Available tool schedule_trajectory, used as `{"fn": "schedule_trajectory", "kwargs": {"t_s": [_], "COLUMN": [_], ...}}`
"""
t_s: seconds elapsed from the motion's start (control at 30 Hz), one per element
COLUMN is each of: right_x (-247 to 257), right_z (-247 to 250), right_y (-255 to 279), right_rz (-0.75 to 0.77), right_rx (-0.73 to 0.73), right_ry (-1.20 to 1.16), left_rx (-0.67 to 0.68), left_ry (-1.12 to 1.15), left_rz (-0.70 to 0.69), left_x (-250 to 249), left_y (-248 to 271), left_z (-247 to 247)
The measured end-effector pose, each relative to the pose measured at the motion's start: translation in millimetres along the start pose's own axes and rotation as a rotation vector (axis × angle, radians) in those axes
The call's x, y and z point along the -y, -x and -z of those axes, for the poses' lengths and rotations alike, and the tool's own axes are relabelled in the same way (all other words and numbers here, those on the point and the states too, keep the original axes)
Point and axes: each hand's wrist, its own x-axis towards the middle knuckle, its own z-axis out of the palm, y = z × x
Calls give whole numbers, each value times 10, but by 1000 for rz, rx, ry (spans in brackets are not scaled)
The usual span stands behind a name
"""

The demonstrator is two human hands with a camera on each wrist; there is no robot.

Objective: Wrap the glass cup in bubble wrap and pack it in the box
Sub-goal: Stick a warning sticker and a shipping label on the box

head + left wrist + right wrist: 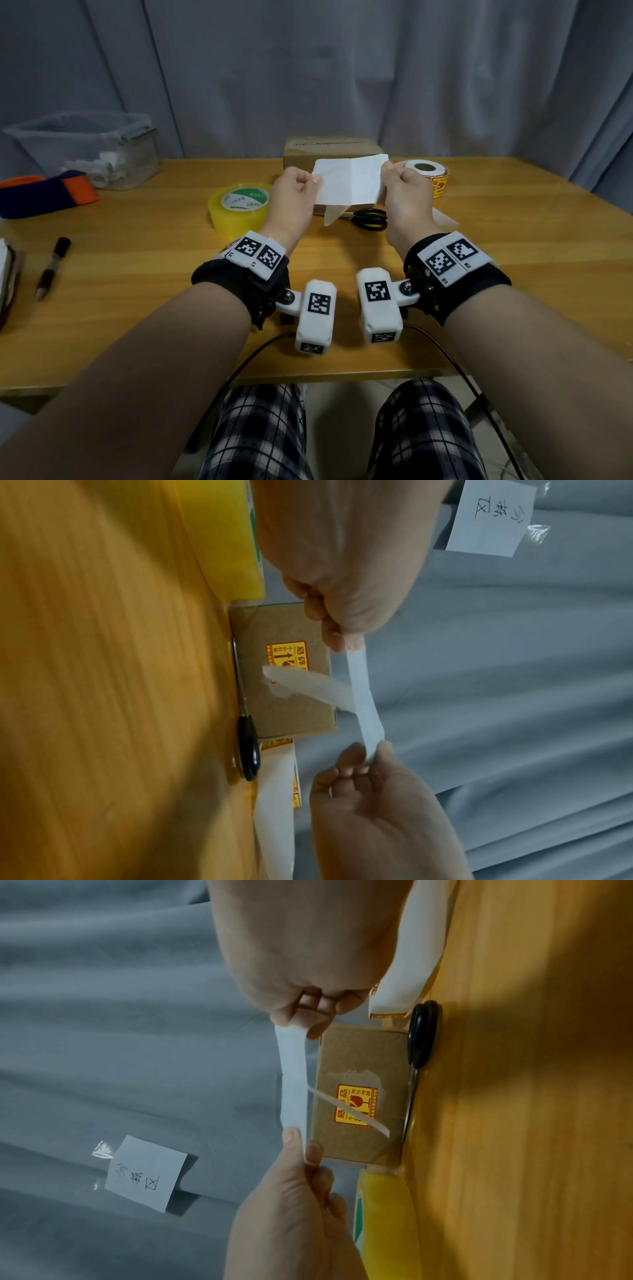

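Note:
My left hand (pixel 313 180) and right hand (pixel 387 168) each pinch one end of a white paper sheet (pixel 349 183) and hold it up above the table. A translucent backing flap (pixel 334 214) hangs from its lower edge. Just behind the sheet, the brown cardboard box (pixel 332 150) sits closed. The wrist views show a red and yellow fragile sticker (pixel 287 656) on the front of the box (pixel 359 1096). In the left wrist view the sheet (pixel 363 696) runs edge-on between my two hands. No glass cup or bubble wrap is in view.
On the wooden table (pixel 137 274) are a yellow tape roll (pixel 239 205), black scissors (pixel 370 219), a roll of stickers (pixel 428 171) and a pen (pixel 53 267). A clear bin (pixel 85 147) and a blue and orange item (pixel 44 195) sit far left.

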Motion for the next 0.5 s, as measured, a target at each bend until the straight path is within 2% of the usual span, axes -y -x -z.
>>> {"fn": "schedule_trajectory", "kwargs": {"t_s": [0.27, 0.5], "right_x": [-110, -148], "right_z": [51, 80], "right_y": [-52, -98], "right_rz": [17, 8], "right_rx": [-60, -170], "right_ry": [13, -21], "left_rx": [-36, -64], "left_ry": [-170, -352], "left_rz": [-15, -32], "left_x": [146, 289], "left_y": [-51, -63], "left_z": [39, 133]}}
